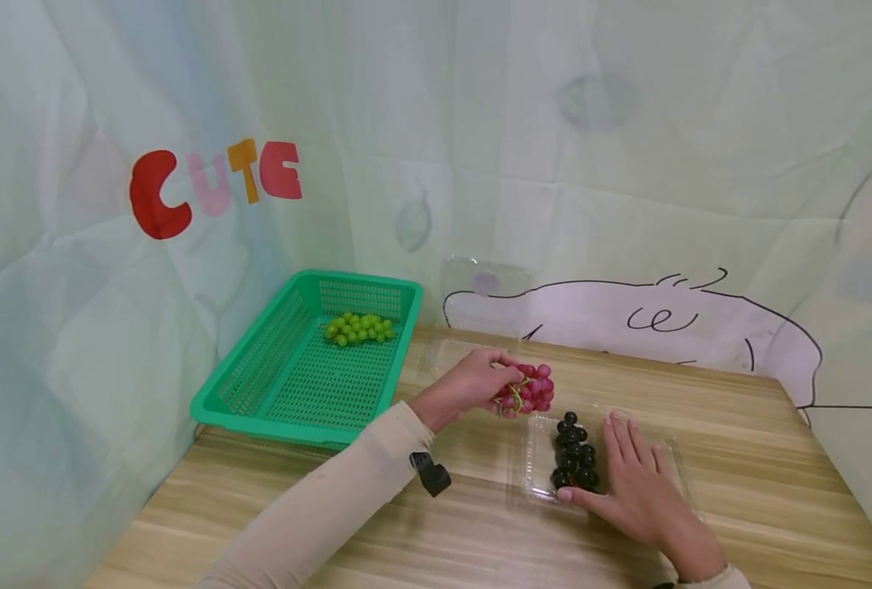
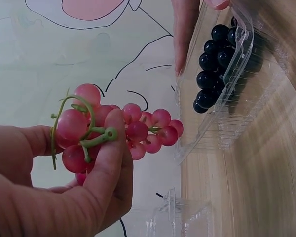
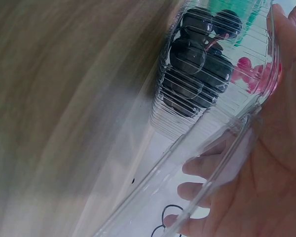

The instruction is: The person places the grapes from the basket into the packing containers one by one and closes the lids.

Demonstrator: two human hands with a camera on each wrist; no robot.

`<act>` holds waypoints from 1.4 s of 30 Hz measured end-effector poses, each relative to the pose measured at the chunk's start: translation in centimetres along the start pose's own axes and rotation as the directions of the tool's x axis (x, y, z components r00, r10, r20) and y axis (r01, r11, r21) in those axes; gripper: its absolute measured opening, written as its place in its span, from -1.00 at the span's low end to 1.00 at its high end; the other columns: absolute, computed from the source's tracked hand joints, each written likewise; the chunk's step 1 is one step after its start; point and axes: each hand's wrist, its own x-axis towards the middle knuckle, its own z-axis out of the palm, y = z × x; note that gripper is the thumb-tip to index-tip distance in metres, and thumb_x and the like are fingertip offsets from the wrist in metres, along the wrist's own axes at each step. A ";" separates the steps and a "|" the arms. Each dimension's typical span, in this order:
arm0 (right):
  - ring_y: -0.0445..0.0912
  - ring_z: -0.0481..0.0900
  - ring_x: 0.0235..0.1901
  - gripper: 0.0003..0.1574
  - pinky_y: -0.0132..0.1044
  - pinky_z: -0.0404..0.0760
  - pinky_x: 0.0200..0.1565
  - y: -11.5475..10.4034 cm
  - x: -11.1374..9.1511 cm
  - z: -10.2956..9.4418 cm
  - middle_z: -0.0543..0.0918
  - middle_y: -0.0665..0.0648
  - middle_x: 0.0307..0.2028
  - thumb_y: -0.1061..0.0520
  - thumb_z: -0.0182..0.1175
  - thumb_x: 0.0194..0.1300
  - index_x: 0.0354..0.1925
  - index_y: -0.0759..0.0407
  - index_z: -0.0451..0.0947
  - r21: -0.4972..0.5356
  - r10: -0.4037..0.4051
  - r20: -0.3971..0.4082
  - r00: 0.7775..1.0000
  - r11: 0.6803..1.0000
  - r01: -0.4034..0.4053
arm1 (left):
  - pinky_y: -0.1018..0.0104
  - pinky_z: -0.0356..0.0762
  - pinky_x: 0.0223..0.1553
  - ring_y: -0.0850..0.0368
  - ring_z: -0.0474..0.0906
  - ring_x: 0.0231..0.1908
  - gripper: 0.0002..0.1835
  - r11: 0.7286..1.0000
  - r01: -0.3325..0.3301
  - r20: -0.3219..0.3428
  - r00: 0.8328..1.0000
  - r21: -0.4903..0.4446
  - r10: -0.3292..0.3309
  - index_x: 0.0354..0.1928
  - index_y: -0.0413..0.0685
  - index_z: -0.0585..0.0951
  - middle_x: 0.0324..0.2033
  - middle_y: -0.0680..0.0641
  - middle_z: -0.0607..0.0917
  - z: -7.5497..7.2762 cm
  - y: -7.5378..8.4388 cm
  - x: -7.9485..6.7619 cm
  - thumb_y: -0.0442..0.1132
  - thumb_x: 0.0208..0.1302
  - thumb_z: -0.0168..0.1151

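Note:
My left hand (image 1: pixel 480 380) pinches a bunch of pink grapes (image 2: pixel 138 129) by its stem end, with the curled green stem showing between thumb and fingers. The bunch is held above the table, just left of a clear plastic box (image 1: pixel 539 462). Inside that box lies a bunch of black grapes (image 1: pixel 574 454). My right hand (image 1: pixel 642 483) rests over the right part of the box, fingers straight and thumb spread toward the near rim. In the right wrist view its fingers show through the clear plastic (image 3: pixel 222 170).
A green plastic basket (image 1: pixel 299 433) stands at the left, with a bunch of green grapes (image 1: pixel 360 328) at its far end. Behind my left hand another clear container (image 1: pixel 480 315) stands with its lid raised against the curtain. Curtains enclose the wooden table (image 1: pixel 745 491) at the back and left.

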 end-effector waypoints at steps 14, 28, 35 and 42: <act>0.40 0.00 0.50 0.58 0.53 0.13 0.30 0.0 -0.1 -0.1 0.02 0.44 0.55 -0.67 0.18 0.09 0.56 0.42 -0.09 -0.001 0.000 -0.004 1.000 1.000 0.000 | 0.37 0.66 -0.50 0.13 0.61 -0.49 -0.83 0.994 0.008 -0.027 1.000 0.105 -0.005 -0.01 -0.10 0.61 -0.34 -0.12 0.69 1.2 0.4 0.1 -0.22 0.46 0.21; 0.40 -0.01 0.51 0.56 0.52 0.14 0.30 0.0 0.2 -0.2 0.01 0.44 0.55 -0.68 0.15 0.11 0.55 0.43 -0.06 -0.009 -0.003 -0.002 1.000 1.000 0.003 | 0.30 0.70 -0.46 0.16 0.62 -0.54 -0.84 0.979 -0.016 -0.050 0.998 0.204 0.027 -0.19 -0.15 0.69 -0.36 -0.06 0.68 2.4 0.5 0.9 -0.20 0.45 0.22; 0.40 0.00 0.50 0.56 0.51 0.17 0.30 0.0 0.1 -0.2 0.02 0.45 0.55 -0.67 0.16 0.11 0.55 0.44 -0.05 -0.008 0.000 0.002 1.000 1.000 0.000 | 0.37 0.63 -0.52 0.10 0.65 -0.55 -0.76 0.977 -0.001 -0.041 0.999 0.213 0.010 -0.35 -0.11 0.71 -0.47 -0.04 0.70 2.9 0.6 1.2 -0.16 0.47 0.22; 0.41 -0.01 0.51 0.56 0.51 0.16 0.30 0.0 0.0 -0.1 0.00 0.45 0.55 -0.67 0.16 0.12 0.55 0.44 -0.09 0.000 -0.002 0.009 1.000 1.000 0.002 | 0.43 0.54 -0.61 0.12 0.63 -0.60 -0.64 0.967 -0.017 -0.032 0.999 0.255 0.026 -0.54 -0.12 0.65 -0.59 -0.01 0.67 3.3 0.2 1.5 -0.16 0.47 0.19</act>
